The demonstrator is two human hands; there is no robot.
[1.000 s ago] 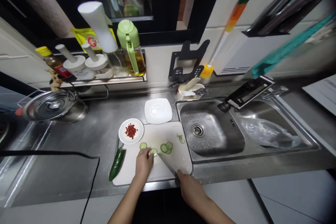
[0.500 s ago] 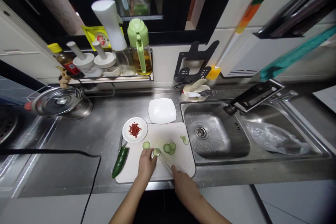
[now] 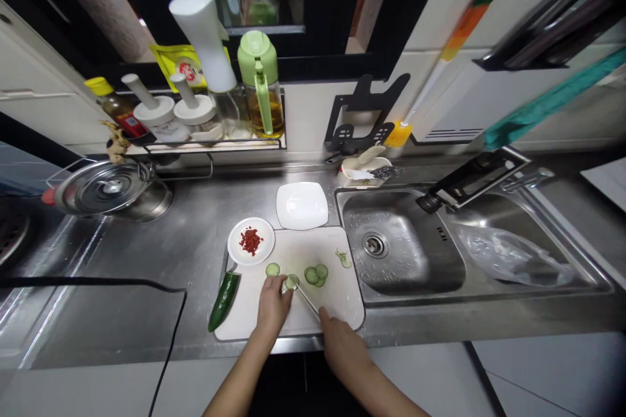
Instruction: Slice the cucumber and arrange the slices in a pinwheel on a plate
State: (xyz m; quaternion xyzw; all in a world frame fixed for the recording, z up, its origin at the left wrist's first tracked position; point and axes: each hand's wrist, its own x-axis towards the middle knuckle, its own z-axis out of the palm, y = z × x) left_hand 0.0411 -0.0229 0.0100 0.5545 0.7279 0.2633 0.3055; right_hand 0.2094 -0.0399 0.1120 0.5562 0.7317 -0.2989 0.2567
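Note:
On the white cutting board [image 3: 342,300], my left hand [image 3: 272,306] pinches a cucumber slice [image 3: 292,282] between its fingertips. My right hand [image 3: 342,344] is closed round the handle of a knife [image 3: 308,302], whose tip reaches the slice. A loose cucumber slice [image 3: 272,270] lies just beyond my left fingers. Right of the knife rests a small overlapping pile of cucumber slices [image 3: 315,275]. Some thin green scraps [image 3: 343,259] are near the board's right edge. The uncut length of cucumber [image 3: 223,301] lies at the board's left side.
A white plate [image 3: 235,254] with small red pieces [image 3: 251,241] overlaps the board's upper left corner. Behind the board is a white dish [image 3: 302,205]. The sink [image 3: 401,273] adjoins on the right. A lidded pot [image 3: 141,199] and black cable [image 3: 176,319] are left.
Both hands stay in almost the same place. The knife blade shows slightly more clearly beside the slice, its tilt a little changed.

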